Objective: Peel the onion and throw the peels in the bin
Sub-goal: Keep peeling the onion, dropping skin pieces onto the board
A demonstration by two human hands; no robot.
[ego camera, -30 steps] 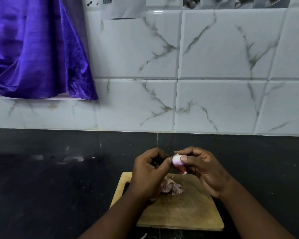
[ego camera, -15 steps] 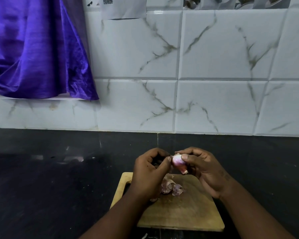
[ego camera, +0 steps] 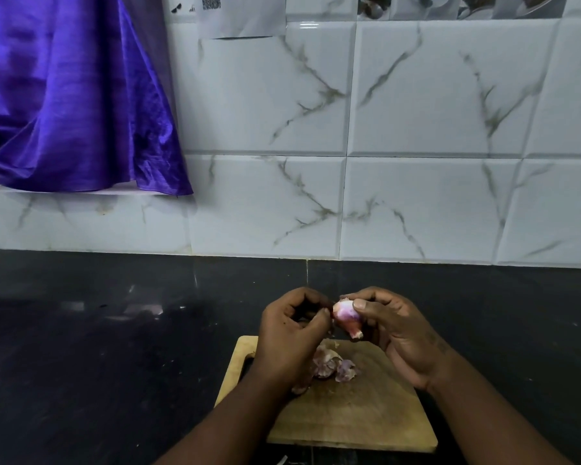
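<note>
A small pink-white onion (ego camera: 347, 316) is held above the wooden cutting board (ego camera: 359, 417). My right hand (ego camera: 396, 333) grips it between thumb and fingers. My left hand (ego camera: 291, 337) sits just left of the onion with curled fingers, its fingertips pinching at the onion's left side. A small heap of pale purple peels (ego camera: 332, 364) lies on the board under the hands. No bin is in view.
The board lies on a black countertop (ego camera: 98, 364) against a white marble-tiled wall (ego camera: 416, 129). A purple cloth (ego camera: 64, 95) hangs at the upper left, above the counter. A paper sheet (ego camera: 242, 15) is stuck to the wall at the top.
The onion has turned slightly in my right hand, its tail pointing more downward. Both hands stay in about the same place above the board.
</note>
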